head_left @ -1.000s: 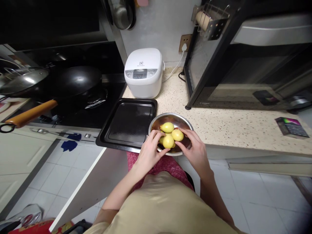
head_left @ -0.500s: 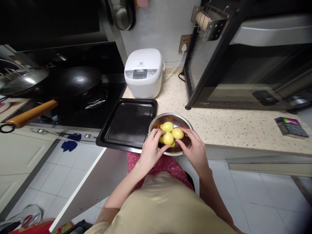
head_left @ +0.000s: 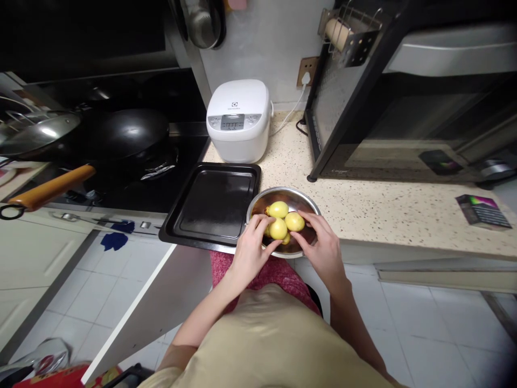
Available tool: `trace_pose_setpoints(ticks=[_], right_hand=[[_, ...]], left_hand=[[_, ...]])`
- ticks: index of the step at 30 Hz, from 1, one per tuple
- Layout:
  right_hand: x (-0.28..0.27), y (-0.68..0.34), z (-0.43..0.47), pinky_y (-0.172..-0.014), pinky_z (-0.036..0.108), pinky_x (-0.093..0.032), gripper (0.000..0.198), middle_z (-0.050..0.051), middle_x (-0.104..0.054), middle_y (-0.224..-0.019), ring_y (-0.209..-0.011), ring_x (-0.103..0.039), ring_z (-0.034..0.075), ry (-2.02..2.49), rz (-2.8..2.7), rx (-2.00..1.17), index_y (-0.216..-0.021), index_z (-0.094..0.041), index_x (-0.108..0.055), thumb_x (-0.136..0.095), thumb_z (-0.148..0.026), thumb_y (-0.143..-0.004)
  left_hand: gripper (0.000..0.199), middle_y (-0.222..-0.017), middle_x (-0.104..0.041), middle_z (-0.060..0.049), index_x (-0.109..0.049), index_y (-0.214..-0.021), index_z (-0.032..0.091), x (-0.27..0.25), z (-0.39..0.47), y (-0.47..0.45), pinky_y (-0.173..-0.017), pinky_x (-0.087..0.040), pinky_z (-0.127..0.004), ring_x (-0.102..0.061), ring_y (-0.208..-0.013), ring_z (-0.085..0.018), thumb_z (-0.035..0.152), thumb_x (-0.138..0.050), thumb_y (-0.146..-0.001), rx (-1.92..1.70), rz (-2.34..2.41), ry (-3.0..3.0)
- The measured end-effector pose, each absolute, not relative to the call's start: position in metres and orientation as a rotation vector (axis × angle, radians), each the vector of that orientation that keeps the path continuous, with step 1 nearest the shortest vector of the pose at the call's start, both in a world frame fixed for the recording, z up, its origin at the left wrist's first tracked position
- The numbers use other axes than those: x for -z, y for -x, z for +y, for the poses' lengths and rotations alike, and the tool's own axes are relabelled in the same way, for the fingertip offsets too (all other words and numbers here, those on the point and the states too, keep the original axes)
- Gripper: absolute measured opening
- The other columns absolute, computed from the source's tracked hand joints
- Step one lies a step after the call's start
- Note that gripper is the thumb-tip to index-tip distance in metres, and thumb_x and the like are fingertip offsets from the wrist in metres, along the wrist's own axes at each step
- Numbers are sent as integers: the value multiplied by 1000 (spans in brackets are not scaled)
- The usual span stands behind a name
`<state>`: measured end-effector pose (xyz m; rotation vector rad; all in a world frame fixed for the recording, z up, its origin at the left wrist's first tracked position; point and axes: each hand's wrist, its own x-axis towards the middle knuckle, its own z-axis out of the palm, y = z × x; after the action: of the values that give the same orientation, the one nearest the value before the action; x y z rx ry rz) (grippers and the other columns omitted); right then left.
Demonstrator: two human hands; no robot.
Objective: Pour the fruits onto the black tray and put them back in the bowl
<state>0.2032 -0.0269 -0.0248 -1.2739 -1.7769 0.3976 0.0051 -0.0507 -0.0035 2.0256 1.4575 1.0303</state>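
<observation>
A round metal bowl (head_left: 305,197) at the counter's front edge holds several smooth yellow oval fruits, their exact kind unclear. My left hand (head_left: 253,242) reaches over the bowl's left side, with thumb and fingers closed on one yellow fruit (head_left: 278,229). From the right, my right hand (head_left: 322,245) pinches a second yellow fruit (head_left: 294,221) between thumb and fingertips. Behind these lies another yellow fruit (head_left: 278,209) with a brownish end. More yellow pieces show partly underneath, mostly hidden by the upper ones and my left hand.
A black baking tray (head_left: 212,207) adjoins the bowl's left side, with a white rice cooker (head_left: 239,121) behind. A wok (head_left: 129,132) sits on the stove at left. A large oven (head_left: 404,118) and a small dark box (head_left: 482,211) stand at right. A cabinet door (head_left: 161,302) hangs open below.
Both hands stay in place on the two fruits in the bowl. The left fruit seems to have shifted very slightly; the camera view is nearly the same.
</observation>
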Motion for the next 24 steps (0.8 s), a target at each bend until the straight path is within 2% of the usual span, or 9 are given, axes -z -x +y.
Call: trace_pose_setpoints(ticks=[10,14,19,24], right_hand=[[21,-208,-29,-96,49,-59,36,11,-72,-119,-111,-70,30,1269,-1748,-342,-128,-26,-68,-67,-40,-95],[17,-217,-31,-96,47,-59,35,11,-73,-116,-108,-70,28,1272,-1699,-263,-127,-25,-68,-69,-40,-95],[14,-231,-30,-95,49,-59,31,11,-74,-115,-106,-70,29,1324,-1627,-187,-121,-23,-70,-68,-42,-96],[14,-235,-29,-93,48,-59,24,10,-75,-108,-102,-71,28,1313,-1624,-125,-115,-24,-70,-65,-40,-98]], left_hand=[[36,-129,-61,-10,-58,-129,25,-6,-54,6,-96,-59,-40,-65,-117,-25,24,-71,-95,-1092,1454,-2047],[31,-126,-62,-8,-61,-127,25,-17,-53,18,-89,-61,-34,-67,-105,-21,22,-68,-97,-1201,1511,-2056],[23,-121,-64,-8,-65,-122,25,-25,-51,31,-86,-62,-32,-67,-109,-21,23,-61,-100,-1356,1589,-2089],[20,-119,-67,-8,-67,-120,25,-24,-52,32,-91,-61,-35,-69,-108,-21,22,-59,-102,-1419,1586,-2150]])
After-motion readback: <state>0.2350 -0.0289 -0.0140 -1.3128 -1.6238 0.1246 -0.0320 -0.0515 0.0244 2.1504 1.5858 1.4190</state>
